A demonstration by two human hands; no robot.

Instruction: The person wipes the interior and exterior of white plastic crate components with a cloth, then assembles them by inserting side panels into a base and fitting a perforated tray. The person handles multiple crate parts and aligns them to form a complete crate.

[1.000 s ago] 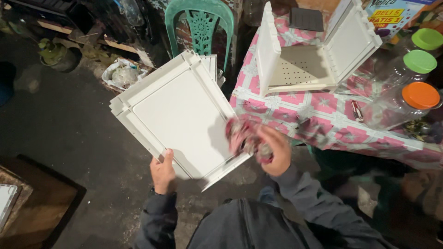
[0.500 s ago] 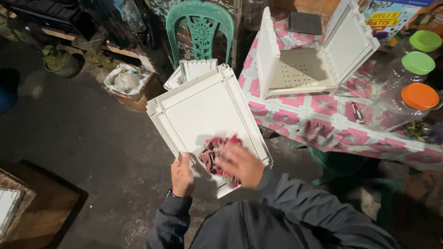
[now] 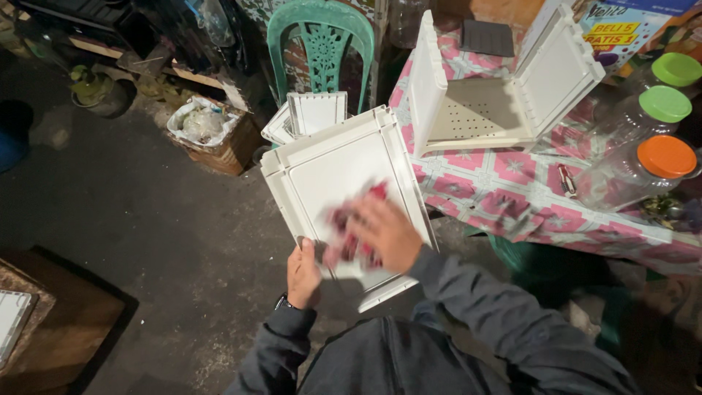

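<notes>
Inspector: State the position of the flat white rectangular plastic panel (image 3: pixel 344 190).

Observer: It stands centre frame, tilted, with its long axis running from 11 o'clock to 5 o'clock. A second ago it lay lower and further toward 9 o'clock; it now sits closer to the table with the pink patterned cloth (image 3: pixel 512 190), its right edge just beside the cloth's hanging border.

Inspector: The hands?

Observer: The left hand (image 3: pixel 303 274) grips the panel's lower left edge at 7 o'clock, fingers curled round the rim, thumb on the face. The right hand (image 3: pixel 384 234) lies on the panel face, fingers bunched over a red and white patterned rag (image 3: pixel 355 230). The rag is motion-blurred. One second ago that hand and rag were at the panel's lower right corner, off the face; half a second ago they had come onto the face.

Inspector: Your judgement?

Observer: The panel face is being wiped, and the stroke has travelled inward across the lower half. The upper half, toward 12 o'clock, shows no rag contact at present.

Inspector: Surroundings?

Observer: More white panels (image 3: pixel 311 117) lean behind at 12 o'clock against a green plastic chair (image 3: pixel 322 36). A partly assembled white plastic shelf unit (image 3: pixel 497 95) stands on the table at 1 o'clock.
</notes>
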